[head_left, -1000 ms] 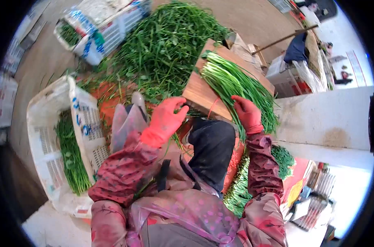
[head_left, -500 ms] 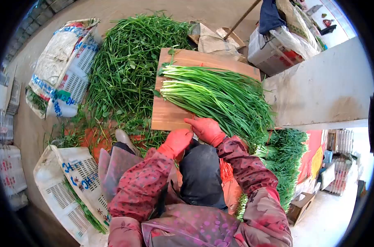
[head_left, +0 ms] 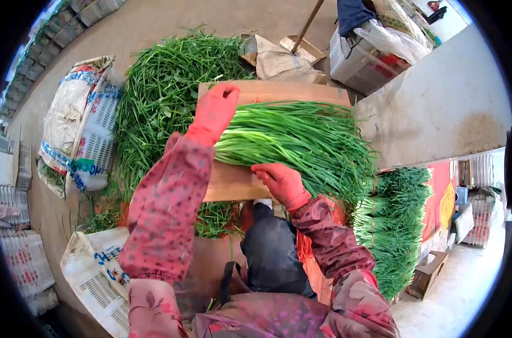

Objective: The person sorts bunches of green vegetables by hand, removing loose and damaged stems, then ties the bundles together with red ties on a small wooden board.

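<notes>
One bunch of greens (head_left: pixel 292 135) lies across the wooden board (head_left: pixel 228 180), pale ends towards nine o'clock, leafy tips towards three. At its ten o'clock, our left hand (head_left: pixel 213 112) curls its fingers towards the thumb; at seven, our right hand (head_left: pixel 283 182) holds forefinger and thumb close together. We cannot tell whether either pinches anything. We'd do well to keep the stalks level and press lightly, as thin leaves probably bruise.
</notes>
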Demonstrator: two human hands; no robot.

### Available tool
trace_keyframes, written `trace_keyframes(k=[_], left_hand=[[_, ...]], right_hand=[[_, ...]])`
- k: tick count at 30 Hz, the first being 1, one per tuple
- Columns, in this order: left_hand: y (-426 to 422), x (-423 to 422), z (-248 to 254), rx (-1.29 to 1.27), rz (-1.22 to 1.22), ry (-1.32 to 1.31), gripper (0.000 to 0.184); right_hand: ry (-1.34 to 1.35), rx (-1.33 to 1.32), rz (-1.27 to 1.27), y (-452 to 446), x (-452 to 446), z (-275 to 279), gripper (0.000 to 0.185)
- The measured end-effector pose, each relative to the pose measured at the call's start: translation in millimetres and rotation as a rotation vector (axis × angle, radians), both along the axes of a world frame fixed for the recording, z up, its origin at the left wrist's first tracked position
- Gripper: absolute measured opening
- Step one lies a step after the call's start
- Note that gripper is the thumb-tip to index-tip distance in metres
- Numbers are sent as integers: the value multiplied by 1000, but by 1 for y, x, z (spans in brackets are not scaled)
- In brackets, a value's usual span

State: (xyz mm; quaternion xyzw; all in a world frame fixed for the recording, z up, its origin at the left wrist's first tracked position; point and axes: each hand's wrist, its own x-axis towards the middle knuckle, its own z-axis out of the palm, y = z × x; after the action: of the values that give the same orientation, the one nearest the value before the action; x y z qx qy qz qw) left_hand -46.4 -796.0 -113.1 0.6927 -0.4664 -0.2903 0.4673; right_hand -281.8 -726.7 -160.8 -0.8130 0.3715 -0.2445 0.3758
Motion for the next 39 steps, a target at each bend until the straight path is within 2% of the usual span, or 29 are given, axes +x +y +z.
trace_keyframes(k=[2,4,6,8,10,12,14,18,20,21,23,26,28,30,31,33,36,39], left_hand=[[-34,8,-20,-81,38,-58,25],[-60,6,-44,-61,62,-371,21],[-79,5,-85,0,49,-305,21],[-88,1,-101,70,31,-237,22],[-84,-11,-98,329,30,-310,26],[-83,-16,-94,401,-15,-353,30],[-87,-22,-89,571,-130,-570,30],[-86,-35,-83,557,-279,-715,41],[-90,-44,-88,549,-304,-790,43],[-91,-51,-92,543,-334,-782,43],[-93,-50,-95,568,-194,-719,30],[-93,-45,-96,541,-212,-701,32],[-88,-41,-98,519,-209,-668,38],[-81,-35,-98,379,-167,-435,35],[-75,-29,-96,386,-158,-440,35],[-55,-20,-91,167,-271,-118,29],[-36,-27,-79,123,-232,-29,22],[-36,-31,-88,140,-207,-7,21]], right_hand=[[-52,-146,4,-4,1,-2,18],[8,-164,11,-7,2,5,17],[119,-151,58,-9,0,9,18],[72,-170,51,-14,2,10,17],[152,-172,92,-19,2,13,16],[152,-195,89,-25,6,12,15],[143,-139,60,-33,11,11,14],[42,-117,-59,-52,25,1,16],[134,243,-101,-61,28,4,18],[97,224,-114,-64,27,-2,20],[103,255,-133,-67,29,-10,21],[71,370,-147,-72,26,-5,24],[26,536,-116,-74,29,-2,18],[5,614,-102,-74,29,3,19],[-94,707,-127,-74,29,5,20],[-264,793,-179,-76,31,10,23],[-182,913,-255,-92,39,13,26],[-180,900,-242,-101,41,6,30]])
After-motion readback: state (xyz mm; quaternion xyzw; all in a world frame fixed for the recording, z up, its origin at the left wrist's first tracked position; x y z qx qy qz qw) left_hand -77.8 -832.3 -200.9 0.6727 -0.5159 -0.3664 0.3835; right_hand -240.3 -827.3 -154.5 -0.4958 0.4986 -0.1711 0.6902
